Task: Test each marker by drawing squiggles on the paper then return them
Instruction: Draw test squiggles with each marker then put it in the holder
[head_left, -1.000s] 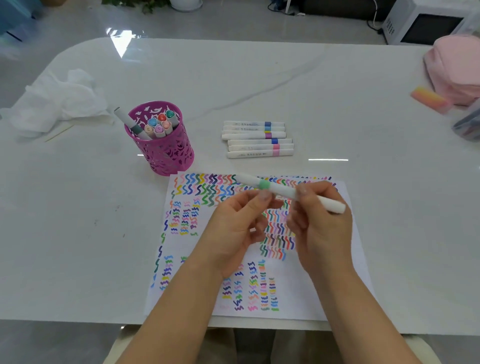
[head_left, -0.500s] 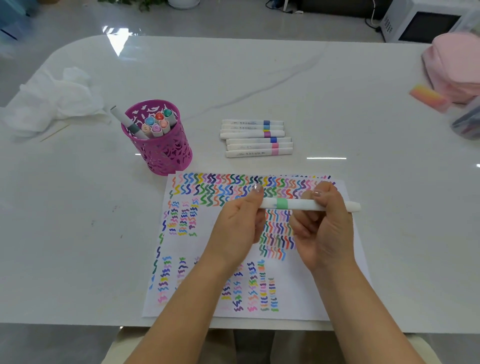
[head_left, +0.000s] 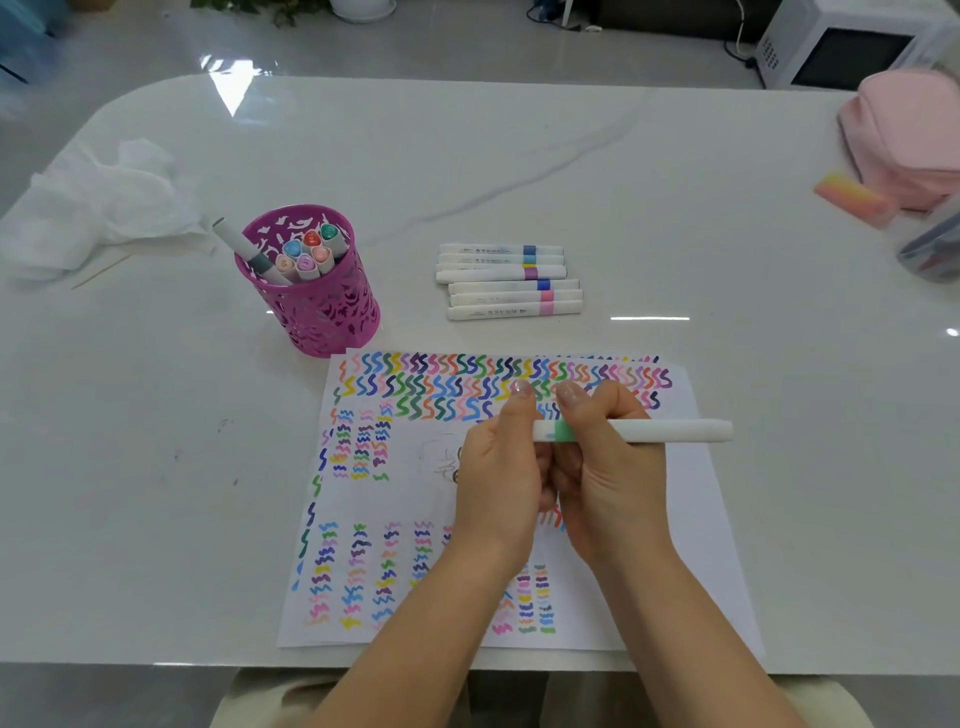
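A green-banded marker (head_left: 675, 431) is held level above the paper (head_left: 696, 519), clear of the sheet, with its long white barrel pointing right. Its left end is enclosed by the curled fingers of the left hand (head_left: 498, 467). The barrel is gripped at the green band by the right hand (head_left: 613, 467), and the two hands are pressed close together. The step in hand is judged to be work on the cap, but the cap end is hidden, so it cannot be told whether the cap is being pulled off or pushed on.

If the tip is being bared, a blank patch is needed next. Most of the sheet is already filled with squiggles, and open space is seen only at the middle and along the right edge. If the cap is being seated, the marker is to be returned, either to the pink cup (head_left: 322, 312) at the far left or to the row of markers (head_left: 509, 280) laid on the bench (head_left: 519, 156) beyond the paper.
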